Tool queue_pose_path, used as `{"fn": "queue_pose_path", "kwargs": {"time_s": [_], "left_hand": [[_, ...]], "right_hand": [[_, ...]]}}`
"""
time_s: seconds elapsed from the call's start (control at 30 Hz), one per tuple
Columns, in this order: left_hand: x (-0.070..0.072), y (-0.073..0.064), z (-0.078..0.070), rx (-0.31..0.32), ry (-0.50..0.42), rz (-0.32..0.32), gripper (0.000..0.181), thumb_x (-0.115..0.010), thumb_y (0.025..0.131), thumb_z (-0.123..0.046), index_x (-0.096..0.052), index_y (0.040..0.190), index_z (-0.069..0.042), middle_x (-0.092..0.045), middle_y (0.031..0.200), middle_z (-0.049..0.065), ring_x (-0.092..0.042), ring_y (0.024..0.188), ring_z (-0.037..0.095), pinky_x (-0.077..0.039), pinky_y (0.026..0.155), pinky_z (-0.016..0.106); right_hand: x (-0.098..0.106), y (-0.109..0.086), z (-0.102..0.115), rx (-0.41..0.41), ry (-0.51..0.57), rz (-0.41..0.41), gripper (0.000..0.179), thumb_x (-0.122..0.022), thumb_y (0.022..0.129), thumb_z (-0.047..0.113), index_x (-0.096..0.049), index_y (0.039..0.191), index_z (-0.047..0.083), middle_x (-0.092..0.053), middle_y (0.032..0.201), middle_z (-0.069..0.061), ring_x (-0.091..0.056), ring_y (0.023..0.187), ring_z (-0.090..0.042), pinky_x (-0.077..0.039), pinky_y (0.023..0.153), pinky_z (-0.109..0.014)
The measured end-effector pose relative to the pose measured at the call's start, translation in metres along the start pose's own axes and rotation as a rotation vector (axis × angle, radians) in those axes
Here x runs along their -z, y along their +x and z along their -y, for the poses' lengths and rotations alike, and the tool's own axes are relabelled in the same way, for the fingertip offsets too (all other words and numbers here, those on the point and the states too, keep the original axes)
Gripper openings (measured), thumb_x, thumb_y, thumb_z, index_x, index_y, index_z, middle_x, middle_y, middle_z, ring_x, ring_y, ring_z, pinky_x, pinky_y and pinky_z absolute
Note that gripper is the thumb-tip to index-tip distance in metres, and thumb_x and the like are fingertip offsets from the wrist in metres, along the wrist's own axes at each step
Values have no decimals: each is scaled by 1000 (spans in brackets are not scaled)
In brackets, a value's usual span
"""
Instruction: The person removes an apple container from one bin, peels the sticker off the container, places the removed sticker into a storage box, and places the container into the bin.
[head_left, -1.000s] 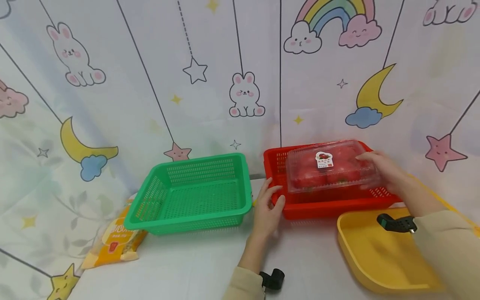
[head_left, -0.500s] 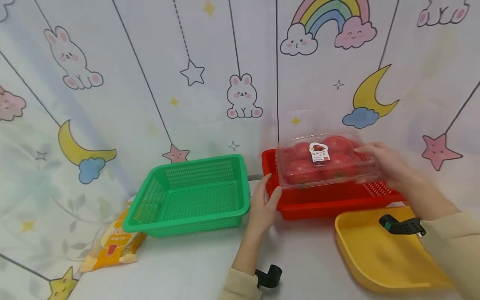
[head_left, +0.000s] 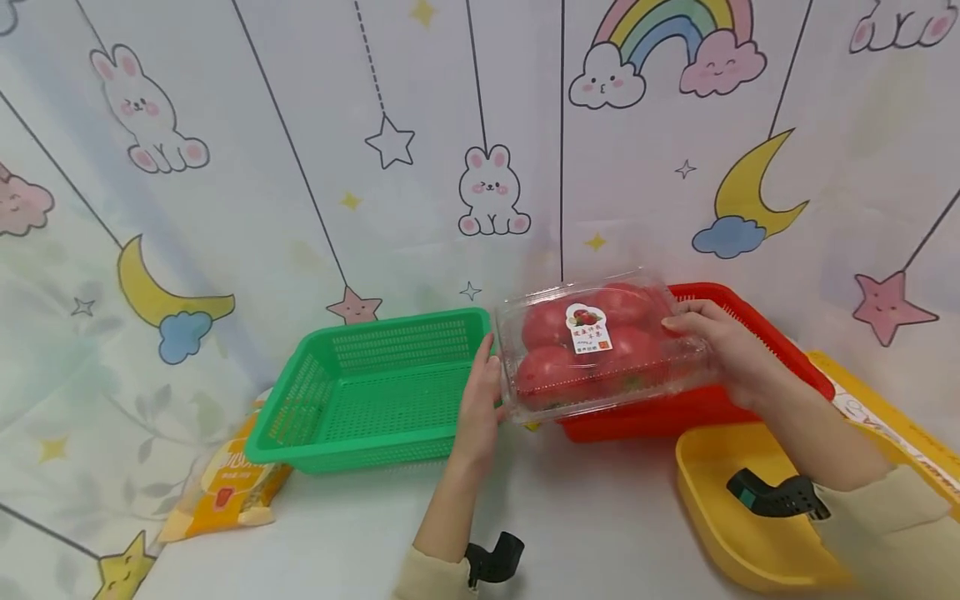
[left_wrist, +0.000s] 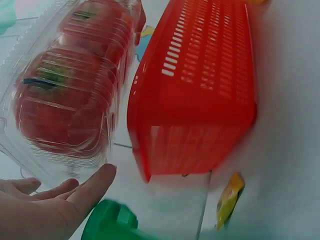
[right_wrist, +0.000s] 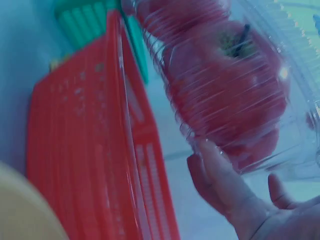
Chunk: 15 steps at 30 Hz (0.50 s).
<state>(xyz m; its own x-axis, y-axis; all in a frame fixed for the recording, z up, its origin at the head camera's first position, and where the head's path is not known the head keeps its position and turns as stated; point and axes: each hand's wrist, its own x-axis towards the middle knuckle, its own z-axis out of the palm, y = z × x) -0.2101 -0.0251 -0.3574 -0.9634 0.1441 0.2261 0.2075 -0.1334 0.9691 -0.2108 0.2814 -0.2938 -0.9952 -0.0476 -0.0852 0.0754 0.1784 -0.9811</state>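
A clear plastic box of apples [head_left: 592,346], with a white label on its lid, is held in the air over the left part of the red basket [head_left: 757,325]. My right hand [head_left: 723,346] grips the box's right end, thumb on top and fingers below. My left hand [head_left: 476,404] is at the left end, its fingers fairly straight and right at the plastic. The left wrist view has these fingertips by the box's lower corner. Beside the left hand stands the green basket [head_left: 397,408], with nothing in it. The box hides much of the red basket.
A yellow tray [head_left: 738,533] stands at the front right, partly under the right forearm. An orange snack bag [head_left: 236,483] leans by the green basket's left side. A small yellow packet [left_wrist: 230,200] lies near the red basket. A patterned curtain [head_left: 300,125] hangs behind.
The box of apples has come up out of the red basket and moved left in my right hand, tilting. My left hand has shifted left from the red basket's rim to the box's left end.
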Motion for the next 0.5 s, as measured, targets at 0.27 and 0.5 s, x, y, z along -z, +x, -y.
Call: {"fn": "queue_pose_path", "kwargs": {"time_s": [0.27,0.5], "left_hand": [[34,-20,-12,33,11,3,73,-50,101,-39,-16,163,-18,-30,160,19,-39,139,42,-46,100,58],[63,-35,-17,35,64,-13,72,-48,101,-37,-16,163,-20,-35,154,21,-45,132,45,-52,94,53]], "right_hand": [[-32,-13,-9,17,67,42,28,-60,101,37,-44,124,34,-44,131,3,-44,118,-21,-53,90,-36],[-61,-24,-15,56,24,87,50,-60,100,35,-35,143,27,-36,145,-8,-38,126,-28,-49,92,-42]]}}
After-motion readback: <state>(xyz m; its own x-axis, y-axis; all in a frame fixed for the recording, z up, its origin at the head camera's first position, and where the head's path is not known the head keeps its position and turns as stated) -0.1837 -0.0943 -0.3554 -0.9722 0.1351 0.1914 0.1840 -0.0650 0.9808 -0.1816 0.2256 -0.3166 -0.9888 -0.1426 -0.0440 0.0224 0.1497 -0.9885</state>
